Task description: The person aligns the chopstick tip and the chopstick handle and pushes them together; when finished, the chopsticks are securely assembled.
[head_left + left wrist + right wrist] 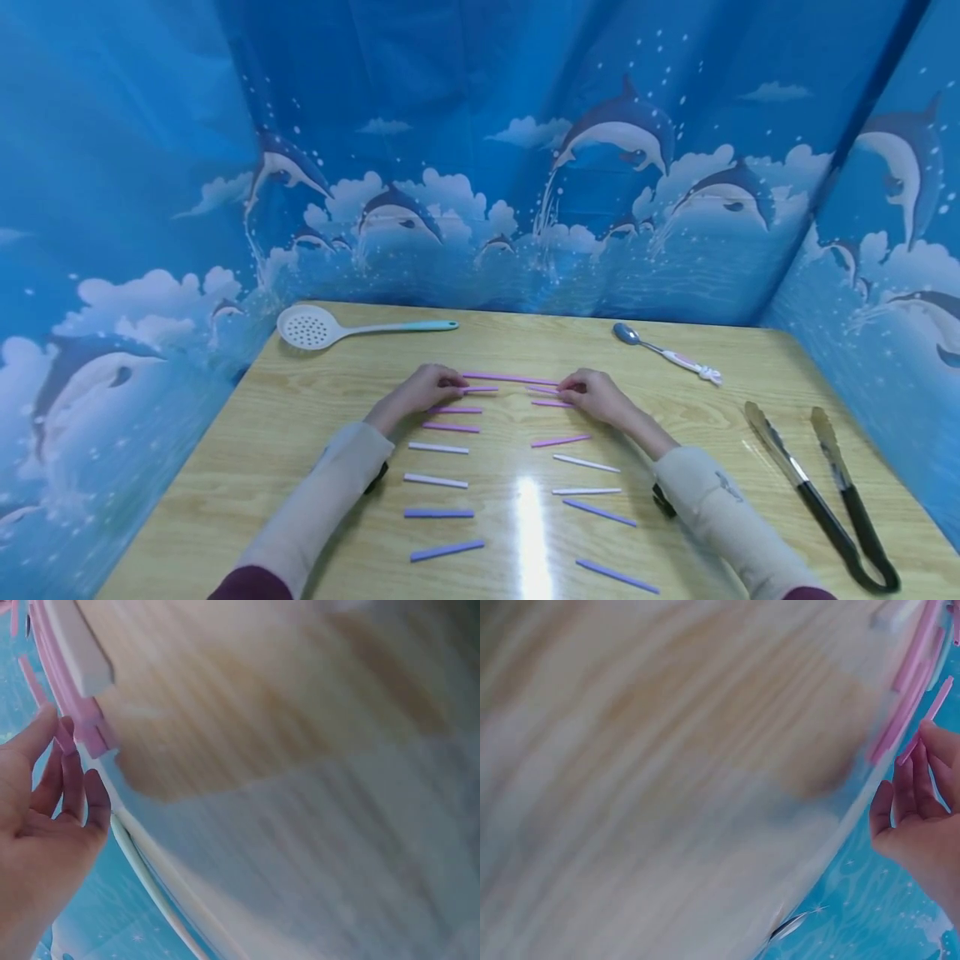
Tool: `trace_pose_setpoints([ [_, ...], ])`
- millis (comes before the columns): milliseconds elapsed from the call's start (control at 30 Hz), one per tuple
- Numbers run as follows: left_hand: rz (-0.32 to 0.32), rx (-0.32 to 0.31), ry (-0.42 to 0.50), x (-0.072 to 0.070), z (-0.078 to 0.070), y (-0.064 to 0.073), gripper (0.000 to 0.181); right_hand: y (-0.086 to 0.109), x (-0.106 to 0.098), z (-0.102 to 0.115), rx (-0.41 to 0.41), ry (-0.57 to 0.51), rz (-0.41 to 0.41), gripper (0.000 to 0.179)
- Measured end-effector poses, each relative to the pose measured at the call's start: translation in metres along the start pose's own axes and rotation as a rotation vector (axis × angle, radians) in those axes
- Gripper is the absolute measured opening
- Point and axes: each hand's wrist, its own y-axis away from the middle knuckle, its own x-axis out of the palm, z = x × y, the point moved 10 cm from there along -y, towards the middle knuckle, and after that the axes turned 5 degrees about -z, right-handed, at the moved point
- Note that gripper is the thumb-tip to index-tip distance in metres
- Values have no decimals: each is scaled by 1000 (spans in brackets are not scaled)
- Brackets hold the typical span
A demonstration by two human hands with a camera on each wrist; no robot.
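My left hand pinches a short pink stick between thumb and fingers; the left wrist view shows the same pink stick sticking out past the thumb. Opposite it, my right hand pinches another short pink stick, also seen as a thin pink stick in the right wrist view. Just beyond both hands a long pink stick spans the space between them. Close below the left hand lies a pink stick, and below the right fingers another pink stick.
Two columns of sticks run toward me: white sticks mid-way, blue sticks nearest. A skimmer lies at back left, a spoon at back right. Black-handled tongs lie at right. A dolphin-print curtain borders the wooden table.
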Motion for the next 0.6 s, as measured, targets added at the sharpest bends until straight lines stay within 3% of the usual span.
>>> trace_pose_setpoints([
  [300,-61,74,32,-7,-20,1,19,3,-3,29,-38,-101,-62,11],
  [600,-88,93,52,-8,-25,1,18,4,2,31,-9,-109,-49,12],
])
